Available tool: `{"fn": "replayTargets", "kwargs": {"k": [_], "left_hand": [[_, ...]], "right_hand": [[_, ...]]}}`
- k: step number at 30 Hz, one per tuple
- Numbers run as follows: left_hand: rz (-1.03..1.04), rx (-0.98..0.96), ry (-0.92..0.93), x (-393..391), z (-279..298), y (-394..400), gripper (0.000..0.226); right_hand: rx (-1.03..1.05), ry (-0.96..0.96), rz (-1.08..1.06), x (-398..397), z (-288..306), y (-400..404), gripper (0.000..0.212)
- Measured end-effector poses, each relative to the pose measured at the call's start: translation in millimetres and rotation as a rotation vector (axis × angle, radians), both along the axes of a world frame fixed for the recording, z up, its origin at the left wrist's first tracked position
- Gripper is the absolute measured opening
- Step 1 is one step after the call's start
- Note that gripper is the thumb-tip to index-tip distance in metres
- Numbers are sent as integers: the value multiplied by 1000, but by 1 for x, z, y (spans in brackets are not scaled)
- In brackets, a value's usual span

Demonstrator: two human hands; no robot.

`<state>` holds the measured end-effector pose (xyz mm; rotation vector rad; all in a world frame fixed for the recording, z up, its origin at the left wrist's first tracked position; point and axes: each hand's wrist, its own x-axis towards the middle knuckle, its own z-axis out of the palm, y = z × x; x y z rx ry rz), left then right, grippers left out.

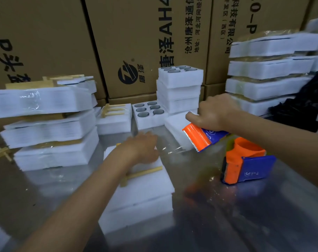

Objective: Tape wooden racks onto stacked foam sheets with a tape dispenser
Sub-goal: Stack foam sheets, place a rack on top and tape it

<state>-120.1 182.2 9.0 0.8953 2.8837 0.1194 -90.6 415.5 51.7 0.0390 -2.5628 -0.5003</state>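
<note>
Nearest on the reflective tabletop (227, 224) lies a stack of white foam sheets (143, 197) with a wooden rack (141, 174) lying across its top. The left hand (143, 148) rests flat on the far end of that stack, fingers spread and relaxed, gripping nothing. A strip of clear tape (172, 150) runs from under this hand to the orange-and-blue tape dispenser (203, 137), which the right hand (214, 113) grips from above, holding it tilted just off the tabletop. A second dispenser (245, 160) sits just beside it to the right. Farther back stand taped foam bundles (50, 135) on the left, foam blocks with round holes (149, 113) in the middle, more white stacks (267, 70) on the right, and cardboard boxes (132, 42) behind.
</note>
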Motion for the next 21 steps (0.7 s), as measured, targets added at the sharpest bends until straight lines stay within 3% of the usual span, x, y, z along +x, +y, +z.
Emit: {"fn": "replayTargets", "kwargs": {"k": [2,3,6,13,15,19,21], "left_hand": [[-37,253,-84,-2,5,22,30],[-18,426,-210,1,2,29,27],[36,787,-465,5,-17,36,30],[12,950,-372,5,-30,32,10],[-24,982,-345,6,-30,32,13],[-223,1141,-400,9,-30,22,14],[-227,1126,-443,10,-30,23,12]], "right_hand": [[18,40,10,2,4,1,61],[19,48,17,3,5,2,61],[18,54,27,3,3,4,61],[53,-94,-90,-12,-11,-8,58],[93,-85,-111,-22,-16,-23,54],[318,-110,-187,-33,-15,-36,39],[218,-88,-279,-35,-2,-21,44]]}}
